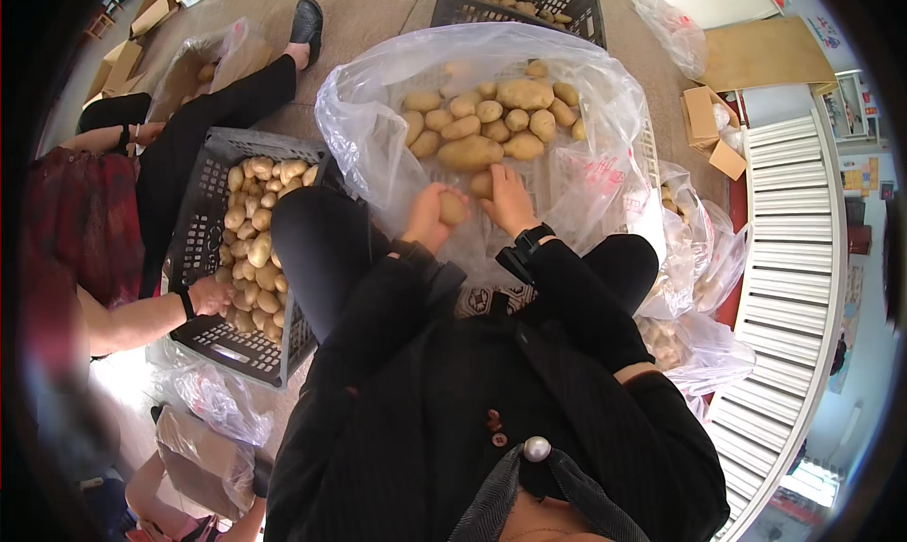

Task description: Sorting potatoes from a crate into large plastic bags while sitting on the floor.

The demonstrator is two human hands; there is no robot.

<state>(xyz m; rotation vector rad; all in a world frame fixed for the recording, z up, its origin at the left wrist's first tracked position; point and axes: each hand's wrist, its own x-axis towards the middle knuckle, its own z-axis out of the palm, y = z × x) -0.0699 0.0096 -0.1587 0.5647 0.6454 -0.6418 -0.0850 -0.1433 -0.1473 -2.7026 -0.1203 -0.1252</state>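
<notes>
Before me a clear plastic bag (354, 117) lies spread wide as a liner, its rim bunched up, with many potatoes (524, 94) of mixed sizes inside. My left hand (427, 218) is closed around a potato (452, 209) at the near side of the liner. Just right of it, my right hand (510, 200) rests its fingers on another potato (482, 185), below a large one (470, 153). Whether it grips that potato or only touches it is unclear. Dark bands circle both my wrists.
At left, a co-worker's hand (210, 295) reaches into a black plastic crate (294, 358) of potatoes. Another crate (517, 19) stands beyond the liner. Filled plastic bags (680, 258) lie at right beside a white slatted rack (786, 258). Another person handles a cardboard box (195, 450) at lower left.
</notes>
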